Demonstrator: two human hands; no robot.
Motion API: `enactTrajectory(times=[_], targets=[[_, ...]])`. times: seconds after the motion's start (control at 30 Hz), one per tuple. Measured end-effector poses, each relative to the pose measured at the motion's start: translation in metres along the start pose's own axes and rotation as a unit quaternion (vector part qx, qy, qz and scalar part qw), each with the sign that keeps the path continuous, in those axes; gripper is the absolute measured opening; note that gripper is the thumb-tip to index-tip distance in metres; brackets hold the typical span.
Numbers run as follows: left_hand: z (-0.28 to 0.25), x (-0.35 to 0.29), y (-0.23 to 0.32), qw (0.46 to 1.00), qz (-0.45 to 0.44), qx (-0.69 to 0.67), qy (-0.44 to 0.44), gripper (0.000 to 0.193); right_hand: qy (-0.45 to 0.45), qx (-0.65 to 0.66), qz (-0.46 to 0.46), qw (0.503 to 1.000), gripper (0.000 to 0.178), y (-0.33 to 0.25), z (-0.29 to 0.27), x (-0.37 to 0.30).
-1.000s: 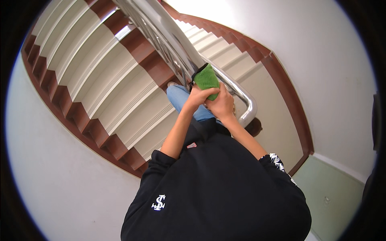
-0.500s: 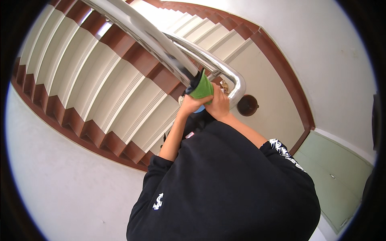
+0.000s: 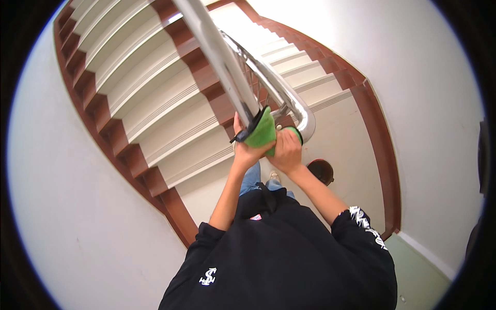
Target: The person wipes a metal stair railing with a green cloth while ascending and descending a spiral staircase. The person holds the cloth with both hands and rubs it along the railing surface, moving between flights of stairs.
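A green cloth with a dark edge [image 3: 263,130] is wrapped over the end of the shiny metal handrail [image 3: 219,54]. My left hand [image 3: 251,148] presses the cloth from the left side of the rail, its fingers partly behind the tube. On the right, my right hand [image 3: 287,151] is closed on the other end of the cloth, close to the rail's rounded bend [image 3: 306,121]. A bit of green and black cloth shows above the knuckles of that hand.
Pale steps with red-brown edges [image 3: 170,85] run along the left, and another flight [image 3: 299,67] lies beyond the rail. A dark round bucket [image 3: 320,171] stands on the landing [image 3: 356,150] at right. Below my hands is my shoe [image 3: 274,177].
The view has shifted, so my legs and shoe now show. My hands have moved slightly apart, and cloth now shows at my right hand beside the rail's bend.
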State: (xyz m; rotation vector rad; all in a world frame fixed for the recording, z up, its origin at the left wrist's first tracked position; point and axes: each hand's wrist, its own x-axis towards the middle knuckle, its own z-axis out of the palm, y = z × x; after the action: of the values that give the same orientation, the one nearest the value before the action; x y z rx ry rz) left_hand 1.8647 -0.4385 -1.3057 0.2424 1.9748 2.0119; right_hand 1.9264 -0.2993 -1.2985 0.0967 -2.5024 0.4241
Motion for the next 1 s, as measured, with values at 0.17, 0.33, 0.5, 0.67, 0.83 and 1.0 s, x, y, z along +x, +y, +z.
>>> enactTrajectory(times=[0.17,0.33,0.5,0.67,0.83,1.0], targets=[[-0.027,-0.053,-0.068,0.982,0.075,0.148,0.095,0.096,-0.035,0.012,0.048,0.998,0.047,-0.003,0.003,-0.005],[-0.132,-0.216,-0.211,0.913,-0.284,0.108,0.273,0.044,-0.011,0.036,0.015,0.999,0.053,0.004,0.022,-0.003],[-0.185,-0.493,-0.270,0.736,-0.573,-0.027,0.361,0.034,-0.114,0.042,0.060,0.991,0.081,0.001,0.014,0.003],[-0.156,-0.640,-0.266,0.651,-0.637,-0.105,0.399,0.024,-0.413,0.075,0.097,0.903,0.110,0.005,-0.018,0.050],[-0.178,-0.602,-0.279,0.728,-0.595,-0.081,0.331,0.019,-0.217,0.040,0.221,0.950,0.081,0.001,0.029,0.047],[-0.232,-0.469,-0.251,0.860,-0.438,0.053,0.256,0.021,-0.050,-0.022,0.276,0.960,0.069,-0.021,0.040,0.033]])
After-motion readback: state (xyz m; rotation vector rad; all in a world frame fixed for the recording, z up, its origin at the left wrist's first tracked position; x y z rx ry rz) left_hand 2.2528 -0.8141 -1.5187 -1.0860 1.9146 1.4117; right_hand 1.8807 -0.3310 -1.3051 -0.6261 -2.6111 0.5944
